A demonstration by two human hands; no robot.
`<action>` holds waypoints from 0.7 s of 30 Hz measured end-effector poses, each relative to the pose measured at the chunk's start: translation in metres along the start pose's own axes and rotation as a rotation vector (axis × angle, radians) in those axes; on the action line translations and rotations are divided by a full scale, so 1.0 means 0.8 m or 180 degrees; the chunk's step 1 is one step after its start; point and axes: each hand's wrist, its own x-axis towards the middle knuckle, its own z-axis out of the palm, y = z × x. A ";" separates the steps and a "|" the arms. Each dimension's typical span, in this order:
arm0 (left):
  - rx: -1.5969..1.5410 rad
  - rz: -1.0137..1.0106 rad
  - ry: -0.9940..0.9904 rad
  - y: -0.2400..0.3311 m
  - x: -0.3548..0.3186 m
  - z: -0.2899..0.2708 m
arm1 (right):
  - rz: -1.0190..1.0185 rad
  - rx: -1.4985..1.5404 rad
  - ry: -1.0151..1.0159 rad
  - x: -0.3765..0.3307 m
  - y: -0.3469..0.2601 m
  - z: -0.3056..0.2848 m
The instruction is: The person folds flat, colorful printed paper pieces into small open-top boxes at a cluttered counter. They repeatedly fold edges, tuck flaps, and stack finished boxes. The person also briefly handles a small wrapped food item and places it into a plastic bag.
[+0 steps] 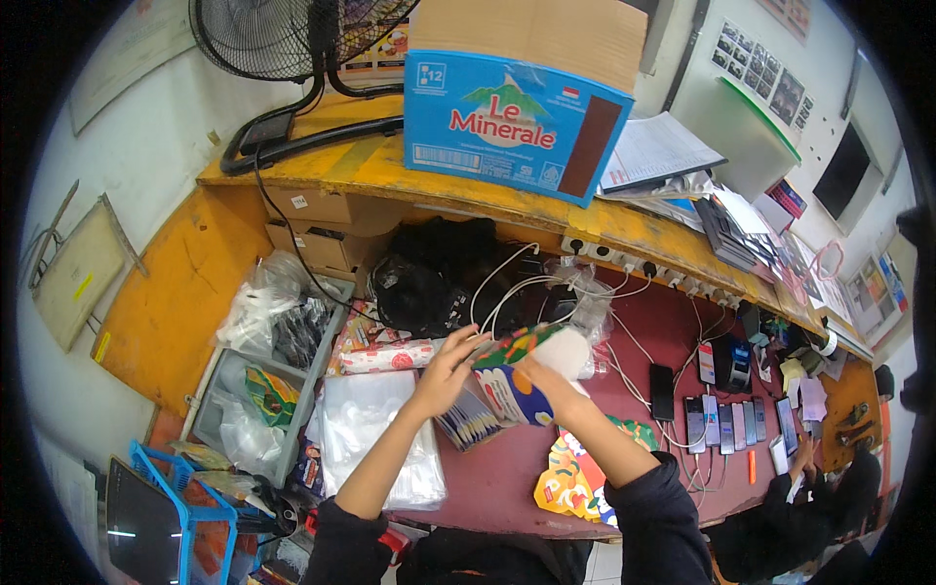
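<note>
A colourful printed package (507, 390) in green, white and dark blue is tilted above the table in front of me. My right hand (548, 388) grips its right side. Beside its left edge is my left hand (444, 375), with fingers stretched out and apart; whether they touch the package I cannot tell. Just below lies a row of thin, silvery-blue packets (470, 419), partly covered by the package. A stack of clear plastic bags (375, 419) is left of my left forearm. Near my right forearm lies flat packaging (570, 473) in yellow, green and red.
A grey divided bin (229, 375) with plastic bags stands left. White cables run across the red tabletop toward several phones (726, 424) at right. A blue carton (507, 127) and a fan (292, 39) stand on the yellow shelf. Another person's sleeve (780, 512) is at lower right.
</note>
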 end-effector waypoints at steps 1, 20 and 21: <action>-0.0270 -0.0143 -0.0032 -0.004 -0.003 0.007 | 0.0106 0.0779 -0.0138 -0.005 0.002 0.008; -0.0941 -0.0345 0.0516 -0.017 -0.040 0.029 | 0.0915 -0.0541 -0.1443 0.022 -0.081 -0.017; -0.0981 -0.0351 0.0512 -0.015 -0.042 0.032 | 0.0855 -0.0557 -0.1521 0.017 -0.081 -0.022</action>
